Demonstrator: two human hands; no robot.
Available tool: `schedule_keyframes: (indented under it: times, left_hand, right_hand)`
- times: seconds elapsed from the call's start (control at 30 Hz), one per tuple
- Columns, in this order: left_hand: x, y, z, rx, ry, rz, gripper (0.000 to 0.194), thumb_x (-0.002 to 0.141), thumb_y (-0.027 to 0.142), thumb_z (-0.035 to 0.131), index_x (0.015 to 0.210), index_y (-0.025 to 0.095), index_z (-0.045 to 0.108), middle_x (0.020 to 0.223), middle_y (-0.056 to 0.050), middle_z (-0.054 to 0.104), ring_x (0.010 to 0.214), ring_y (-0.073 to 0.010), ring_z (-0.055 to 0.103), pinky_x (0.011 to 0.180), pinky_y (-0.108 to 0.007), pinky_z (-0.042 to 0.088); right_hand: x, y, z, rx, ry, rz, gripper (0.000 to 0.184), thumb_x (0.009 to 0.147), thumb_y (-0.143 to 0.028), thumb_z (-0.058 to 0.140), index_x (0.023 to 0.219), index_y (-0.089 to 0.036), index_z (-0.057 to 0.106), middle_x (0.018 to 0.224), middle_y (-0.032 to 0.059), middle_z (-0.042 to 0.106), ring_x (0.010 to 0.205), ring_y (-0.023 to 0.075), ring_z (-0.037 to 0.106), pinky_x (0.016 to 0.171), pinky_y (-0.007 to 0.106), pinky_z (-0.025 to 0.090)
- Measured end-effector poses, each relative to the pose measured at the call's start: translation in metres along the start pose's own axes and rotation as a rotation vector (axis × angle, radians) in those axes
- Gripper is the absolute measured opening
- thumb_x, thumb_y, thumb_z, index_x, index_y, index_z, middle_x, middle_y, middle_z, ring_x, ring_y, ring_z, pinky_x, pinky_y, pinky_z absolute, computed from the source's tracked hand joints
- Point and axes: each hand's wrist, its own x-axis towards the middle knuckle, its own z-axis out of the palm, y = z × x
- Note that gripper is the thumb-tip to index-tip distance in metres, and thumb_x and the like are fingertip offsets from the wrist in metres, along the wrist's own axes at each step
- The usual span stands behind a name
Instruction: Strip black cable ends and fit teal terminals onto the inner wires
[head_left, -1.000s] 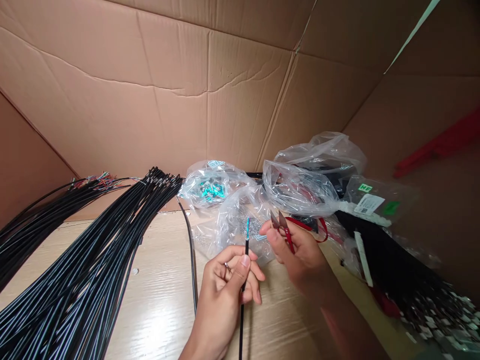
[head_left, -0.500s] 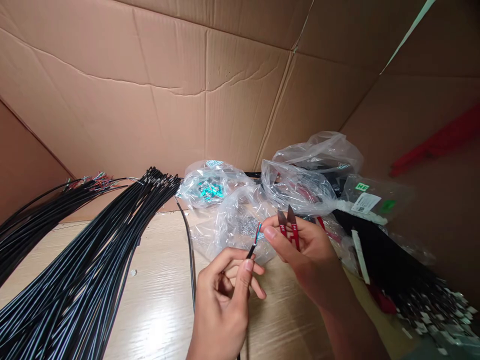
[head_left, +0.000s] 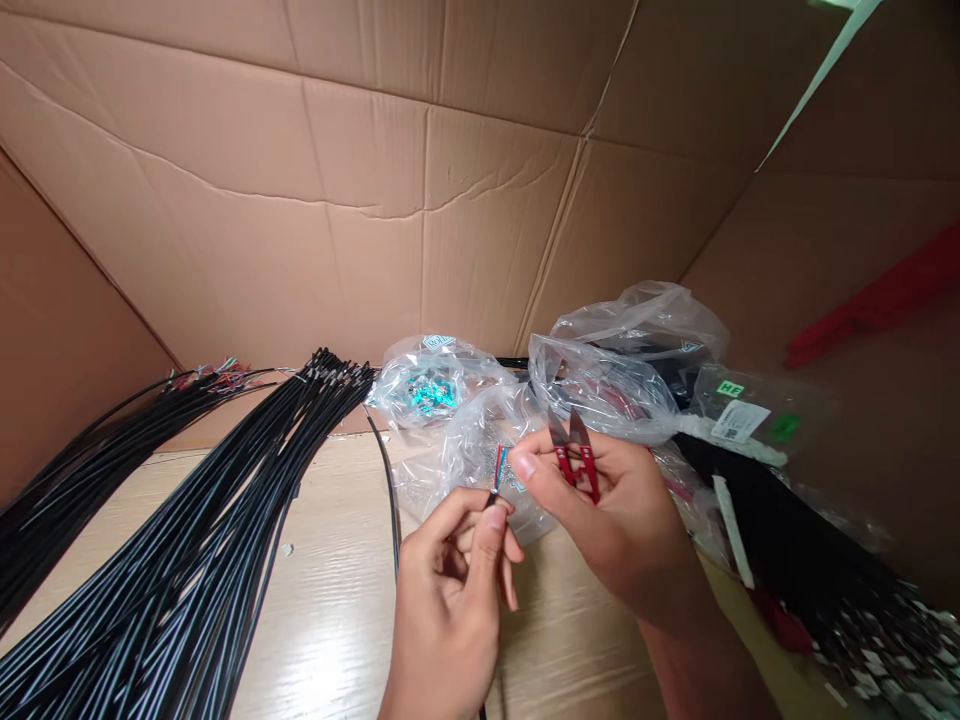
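Cardboard (head_left: 367,260) backs a wooden table (head_left: 337,590) (glare-lit), left hand (head_left: 456,585) clamped on a cable (head_left: 492,498), right hand (head_left: 611,510) closed around snips (head_left: 587,462).

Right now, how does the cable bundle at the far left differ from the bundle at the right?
The far-left bundle shows loose coloured wire ends; the right bundle shows small white end pieces. The far-left bundle's coloured ends lie by the cardboard wall; the right bundle's white ends lie nearer the person. Both bundles are black.

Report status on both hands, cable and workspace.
Left hand pinching black cable near its stripped end. Right hand at the colored wires, red snips in palm, blades apart. Clear plastic bags close behind.
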Motion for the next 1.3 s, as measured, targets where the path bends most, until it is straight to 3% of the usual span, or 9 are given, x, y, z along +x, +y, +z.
schedule_keyframes:
  times: [0.13, 0.3, 0.43, 0.6, 0.77, 0.9, 1.1, 1.3]
  left_hand:
    - [-0.004, 0.008, -0.003, 0.076, 0.023, 0.055, 0.028, 0.097, 0.041, 0.062, 0.090, 0.015, 0.071, 0.071, -0.002, 0.068, 0.055, -0.0097, 0.060, 0.053, -0.016, 0.047]
    - [-0.009, 0.028, -0.007, 0.123, 0.136, 0.125, 0.025, 0.095, 0.040, 0.066, 0.097, 0.015, 0.073, 0.070, -0.003, 0.067, 0.058, -0.0124, 0.062, 0.056, -0.019, 0.051]
    - [-0.008, 0.055, -0.009, 0.000, 0.124, 0.071, 0.030, 0.095, 0.047, 0.065, 0.097, 0.017, 0.068, 0.067, 0.000, 0.061, 0.051, -0.0080, 0.050, 0.047, -0.015, 0.041]
    - [-0.002, 0.074, -0.011, -0.198, 0.174, 0.071, 0.033, 0.091, 0.045, 0.072, 0.109, 0.022, 0.057, 0.060, 0.005, 0.054, 0.045, -0.0054, 0.037, 0.042, -0.013, 0.032]
    - [0.005, 0.075, -0.018, -0.125, 0.223, 0.181, 0.046, 0.095, 0.043, 0.066, 0.134, 0.033, 0.045, 0.065, 0.006, 0.058, 0.040, -0.0076, 0.040, 0.038, -0.016, 0.036]
    - [0.011, 0.074, -0.020, -0.086, 0.200, 0.177, 0.032, 0.097, 0.045, 0.061, 0.125, 0.031, 0.055, 0.068, 0.004, 0.058, 0.042, -0.0078, 0.045, 0.040, -0.018, 0.039]
    - [0.012, 0.066, -0.015, -0.147, 0.210, 0.218, 0.015, 0.099, 0.037, 0.060, 0.113, 0.032, 0.056, 0.085, 0.002, 0.065, 0.040, -0.0044, 0.051, 0.039, -0.015, 0.039]
    - [0.017, 0.061, -0.025, 0.074, 0.136, 0.301, 0.021, 0.104, 0.035, 0.050, 0.124, 0.031, 0.057, 0.073, 0.003, 0.064, 0.049, -0.0088, 0.057, 0.047, -0.017, 0.049]
  right_hand:
    - [-0.003, -0.016, 0.001, 0.027, 0.002, -0.026, 0.017, 0.089, -0.029, 0.067, 0.077, -0.017, 0.066, 0.056, -0.0056, 0.049, 0.050, 0.0079, 0.049, 0.048, 0.018, 0.042]
    - [0.000, -0.036, -0.001, 0.057, -0.081, -0.065, 0.019, 0.093, -0.030, 0.064, 0.077, -0.018, 0.068, 0.062, -0.0015, 0.062, 0.057, 0.0111, 0.058, 0.055, 0.019, 0.048]
    - [0.009, -0.047, 0.000, 0.164, -0.138, -0.138, 0.022, 0.095, -0.034, 0.064, 0.081, -0.018, 0.070, 0.074, 0.0022, 0.071, 0.070, 0.0145, 0.066, 0.066, 0.022, 0.053]
    - [0.015, -0.050, 0.013, 0.258, -0.123, -0.218, 0.017, 0.097, -0.033, 0.065, 0.087, -0.020, 0.067, 0.069, -0.0020, 0.065, 0.062, 0.0108, 0.061, 0.060, 0.020, 0.049]
    - [0.019, -0.050, 0.024, 0.258, -0.144, -0.267, 0.016, 0.098, -0.029, 0.062, 0.085, -0.021, 0.063, 0.065, -0.0031, 0.063, 0.061, 0.0113, 0.060, 0.062, 0.021, 0.049]
    - [0.022, -0.047, 0.029, 0.190, -0.083, -0.276, 0.019, 0.098, -0.031, 0.062, 0.082, -0.020, 0.063, 0.068, -0.0009, 0.063, 0.065, 0.0136, 0.060, 0.064, 0.024, 0.049]
    - [0.024, -0.041, 0.036, 0.188, -0.031, -0.267, 0.020, 0.098, -0.033, 0.062, 0.082, -0.021, 0.063, 0.067, -0.0017, 0.059, 0.064, 0.0136, 0.058, 0.063, 0.024, 0.049]
    - [0.020, -0.041, 0.035, 0.036, 0.060, -0.361, 0.012, 0.097, -0.027, 0.062, 0.086, -0.023, 0.065, 0.074, -0.0008, 0.062, 0.066, 0.0141, 0.059, 0.059, 0.024, 0.047]
